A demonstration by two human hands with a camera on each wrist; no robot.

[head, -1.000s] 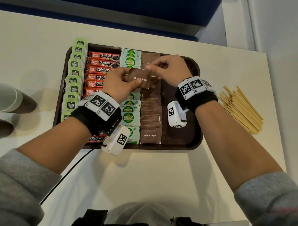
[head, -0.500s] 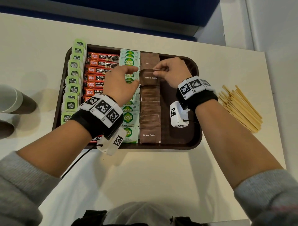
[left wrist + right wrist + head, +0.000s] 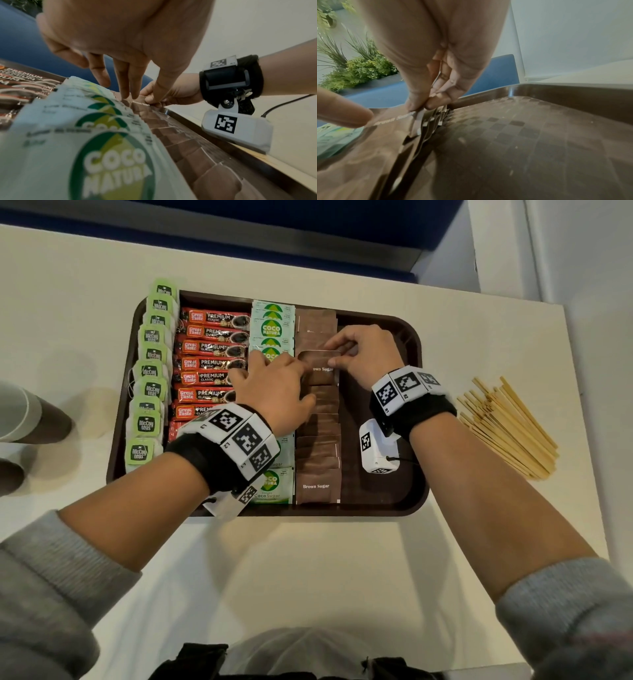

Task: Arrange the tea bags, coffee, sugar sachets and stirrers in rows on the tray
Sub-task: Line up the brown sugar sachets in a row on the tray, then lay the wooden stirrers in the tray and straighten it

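Both hands have come down since a second ago, lowering the brown sugar sachet (image 3: 317, 368) from above the tray (image 3: 407, 337) onto the brown row. White desk (image 3: 274, 570) carries the dark tray, with wooden stirrers (image 3: 507, 426) piled on the desk to its right; a blue seat and green plants lie beyond the far edge. The right hand (image 3: 363, 350) has its grip clamped on the sachet's right edge, thumb against finger. The left hand (image 3: 274, 392) has straight fingers pressing its left side, beside the Coco Natura sachets (image 3: 272, 326).
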